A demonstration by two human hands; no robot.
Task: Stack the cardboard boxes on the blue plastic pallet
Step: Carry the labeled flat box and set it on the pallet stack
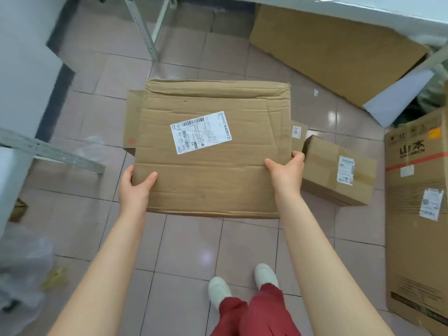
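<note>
A flattened, creased cardboard box (213, 170) with a white shipping label hangs above the tiled floor in front of me. My left hand (135, 187) grips its near left corner, thumb on top. My right hand (287, 170) holds its right edge near the front. Another flat box (132, 122) lies on the floor under it, showing at its left side. A small sealed box (337, 170) sits on the floor just right of my right hand. No blue pallet is in view.
A tall printed carton (417, 214) stands at the right edge. A large flat cardboard sheet (334, 54) leans under a white table at the back right. Metal shelf legs (145, 27) stand at the back, a metal rail (53, 151) at the left. Clear plastic wrap (21, 270) lies bottom left.
</note>
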